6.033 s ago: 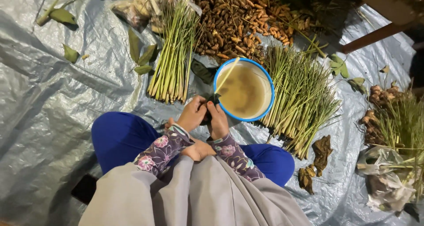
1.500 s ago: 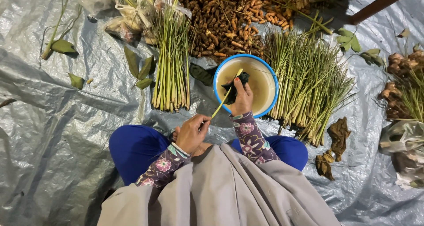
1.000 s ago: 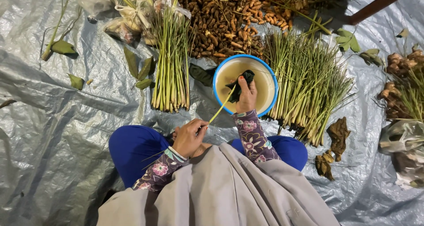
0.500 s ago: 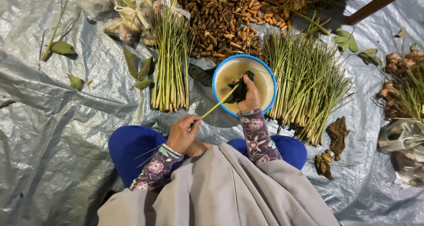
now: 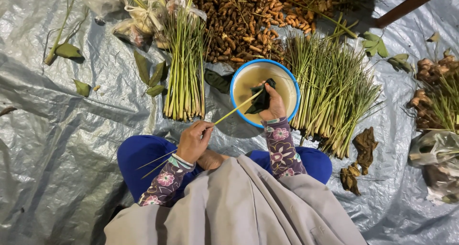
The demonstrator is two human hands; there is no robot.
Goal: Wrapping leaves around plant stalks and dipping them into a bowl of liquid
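- Green stalk [image 5: 236,108] runs slantwise from the left hand [image 5: 193,140], which pinches its near end, up to the blue-rimmed bowl [image 5: 289,80].
- Right hand [image 5: 273,104], nearer the bowl, clutches a dark cloth [image 5: 262,97] around the stalk's far end, over the murky water.

1. It looked like a produce-sorting spot, perhaps a market stall or farmyard; the view was too tight to tell.
2. A grey plastic tarp [image 5: 57,144] served as floor.
3. Bundled green stalks [image 5: 184,68] and a root heap [image 5: 244,15] lay on it.
4. The person sat among them.
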